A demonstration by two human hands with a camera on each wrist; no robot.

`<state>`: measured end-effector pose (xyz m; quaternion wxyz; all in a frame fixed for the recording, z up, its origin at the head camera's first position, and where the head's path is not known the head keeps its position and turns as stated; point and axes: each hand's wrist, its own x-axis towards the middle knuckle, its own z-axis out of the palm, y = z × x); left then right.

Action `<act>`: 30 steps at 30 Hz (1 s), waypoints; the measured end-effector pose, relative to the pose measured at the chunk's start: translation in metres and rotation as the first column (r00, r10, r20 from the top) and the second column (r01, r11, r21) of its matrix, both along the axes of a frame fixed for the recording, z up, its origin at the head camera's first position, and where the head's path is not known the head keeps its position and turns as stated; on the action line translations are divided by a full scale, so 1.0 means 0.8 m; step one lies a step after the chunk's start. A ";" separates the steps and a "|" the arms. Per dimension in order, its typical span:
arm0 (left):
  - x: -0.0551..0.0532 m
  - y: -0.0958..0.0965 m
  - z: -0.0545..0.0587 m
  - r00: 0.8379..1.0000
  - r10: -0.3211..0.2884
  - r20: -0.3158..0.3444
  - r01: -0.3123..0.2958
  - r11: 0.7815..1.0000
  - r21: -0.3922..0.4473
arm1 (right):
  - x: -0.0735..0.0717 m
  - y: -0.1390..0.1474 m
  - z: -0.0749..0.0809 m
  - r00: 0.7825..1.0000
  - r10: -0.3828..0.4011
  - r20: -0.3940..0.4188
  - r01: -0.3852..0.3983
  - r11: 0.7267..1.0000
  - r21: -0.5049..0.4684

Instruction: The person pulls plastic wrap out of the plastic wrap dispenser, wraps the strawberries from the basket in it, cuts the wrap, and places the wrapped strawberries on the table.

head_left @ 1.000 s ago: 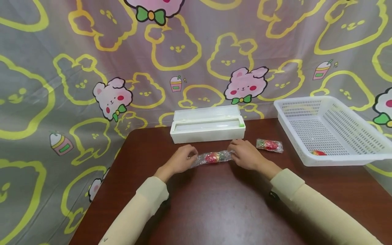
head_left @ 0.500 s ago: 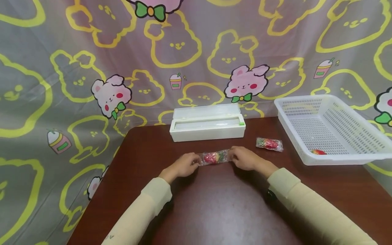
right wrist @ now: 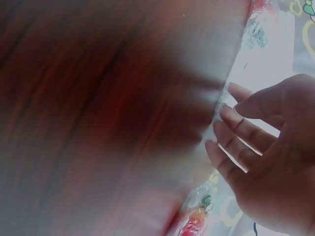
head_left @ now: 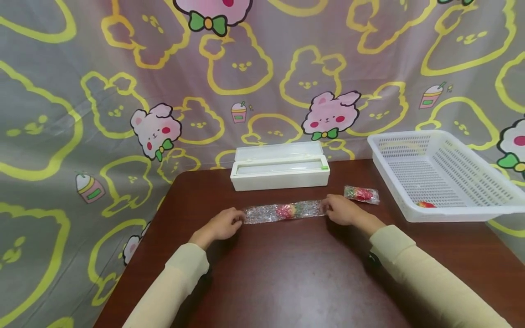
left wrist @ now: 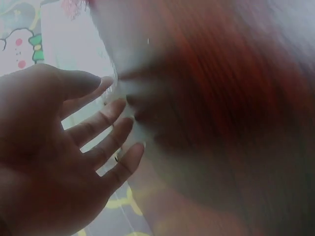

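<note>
A red-and-yellow strawberry with a green top (head_left: 285,210) lies in the middle of a long strip of clear plastic wrap (head_left: 260,214) on the table. At the strip's left end, my left hand (head_left: 224,223) pinches the film between thumb and index finger; the other fingers spread loosely in the left wrist view. Mirroring it, my right hand (head_left: 342,209) pinches the right end, its thumb and forefinger at the film's edge in the right wrist view. Just beyond the right hand is a second strawberry in clear wrap (head_left: 362,194), its film folded short.
Behind the strip stands a white wrap dispenser box (head_left: 280,181), its clear lid raised and a green slider at its right end. A white perforated basket (head_left: 463,211) sits at the right, with a red strawberry (head_left: 426,205) in its near corner. A patterned curtain (head_left: 266,59) hangs behind the brown table (head_left: 283,273).
My hands came closer along the film, then moved apart to its two ends. The left hand slid left and the right hand slid right, and more film now shows either side of the strawberry.
</note>
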<state>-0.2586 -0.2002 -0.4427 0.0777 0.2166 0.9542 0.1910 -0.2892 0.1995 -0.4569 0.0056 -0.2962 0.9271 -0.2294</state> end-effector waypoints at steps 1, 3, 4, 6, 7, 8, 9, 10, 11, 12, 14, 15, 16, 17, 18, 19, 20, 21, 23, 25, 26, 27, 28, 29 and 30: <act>0.000 -0.004 0.001 1.000 0.015 0.010 -0.015 1.000 -0.010 | -0.001 0.002 0.000 1.000 0.005 -0.017 -0.005 1.000 0.014; 0.000 -0.010 0.004 0.999 0.029 0.018 -0.029 0.999 -0.021 | -0.002 0.006 0.000 0.998 0.013 -0.057 -0.010 0.999 0.050; 0.000 -0.012 0.005 0.999 0.039 0.020 -0.038 0.999 -0.023 | -0.003 0.007 0.001 0.996 0.017 -0.083 -0.012 0.998 0.067; -0.002 -0.012 0.009 0.999 0.044 0.005 -0.044 0.999 -0.006 | -0.004 0.004 0.006 0.990 0.025 -0.136 -0.015 0.997 0.078; -0.003 -0.010 0.012 0.999 0.045 -0.007 -0.045 0.999 0.008 | -0.004 0.000 0.010 0.988 0.030 -0.153 -0.019 0.997 0.075; -0.003 -0.006 0.015 0.999 0.041 -0.023 -0.040 0.999 0.028 | -0.004 -0.007 0.015 0.985 0.039 -0.169 -0.028 0.997 0.067; -0.004 0.000 0.019 0.998 0.035 -0.043 -0.033 0.998 0.049 | -0.004 -0.016 0.020 0.982 0.050 -0.181 -0.040 0.997 0.059; -0.005 0.007 0.022 0.998 0.028 -0.055 -0.025 0.997 0.069 | -0.005 -0.026 0.024 0.981 0.065 -0.181 -0.057 0.997 0.052; -0.008 0.014 0.024 0.997 0.007 -0.072 -0.001 0.996 0.087 | -0.006 -0.038 0.028 0.981 0.081 -0.178 -0.072 0.996 0.055; -0.010 0.024 0.027 0.997 -0.010 -0.079 0.018 0.995 0.098 | -0.007 -0.050 0.032 0.983 0.093 -0.156 -0.083 0.994 0.068; -0.016 0.043 0.032 0.996 -0.049 -0.081 0.057 0.993 0.106 | -0.011 -0.074 0.036 0.986 0.123 -0.110 -0.112 0.988 0.109; -0.020 0.051 0.032 0.995 -0.063 -0.071 0.070 0.992 0.101 | -0.014 -0.085 0.037 0.987 0.131 -0.089 -0.118 0.983 0.142; -0.024 0.059 0.032 0.996 -0.073 -0.055 0.078 0.992 0.094 | -0.016 -0.095 0.037 0.989 0.135 -0.068 -0.122 0.978 0.171; -0.027 0.066 0.031 0.996 -0.078 -0.037 0.080 0.993 0.085 | -0.018 -0.104 0.036 0.989 0.136 -0.053 -0.123 0.972 0.203; -0.030 0.072 0.031 0.997 -0.072 -0.013 0.073 0.995 0.072 | -0.020 -0.111 0.036 0.990 0.134 -0.044 -0.121 0.966 0.228; -0.032 0.078 0.030 0.998 -0.066 0.010 0.065 0.996 0.061 | -0.023 -0.117 0.035 0.990 0.137 -0.042 -0.122 0.961 0.249; -0.034 0.082 0.029 0.998 -0.058 0.031 0.057 0.997 0.049 | -0.025 -0.122 0.034 0.990 0.135 -0.039 -0.119 0.956 0.267; -0.036 0.085 0.028 0.998 -0.052 0.044 0.050 0.998 0.039 | -0.027 -0.126 0.033 0.990 0.134 -0.045 -0.116 0.952 0.284; -0.039 0.091 0.027 0.996 -0.036 0.078 0.034 0.999 0.033 | -0.031 -0.130 0.031 0.990 0.132 -0.051 -0.110 0.944 0.312; -0.042 0.094 0.028 0.994 -0.031 0.105 0.026 0.999 0.042 | -0.033 -0.132 0.031 0.989 0.131 -0.067 -0.102 0.939 0.329; -0.043 0.096 0.029 0.993 -0.034 0.115 0.028 0.998 0.049 | -0.033 -0.132 0.030 0.987 0.133 -0.086 -0.097 0.937 0.336; -0.044 0.098 0.030 0.991 -0.035 0.128 0.028 0.998 0.057 | -0.034 -0.132 0.030 0.985 0.135 -0.107 -0.092 0.936 0.340; -0.044 0.099 0.032 0.989 -0.033 0.144 0.024 0.998 0.066 | -0.033 -0.132 0.030 0.982 0.138 -0.126 -0.088 0.936 0.340; -0.045 0.100 0.034 0.988 -0.032 0.153 0.021 0.997 0.072 | -0.032 -0.132 0.030 0.978 0.143 -0.155 -0.082 0.936 0.343; -0.045 0.101 0.036 0.986 -0.028 0.161 0.016 0.997 0.076 | -0.032 -0.131 0.029 0.972 0.146 -0.182 -0.078 0.938 0.339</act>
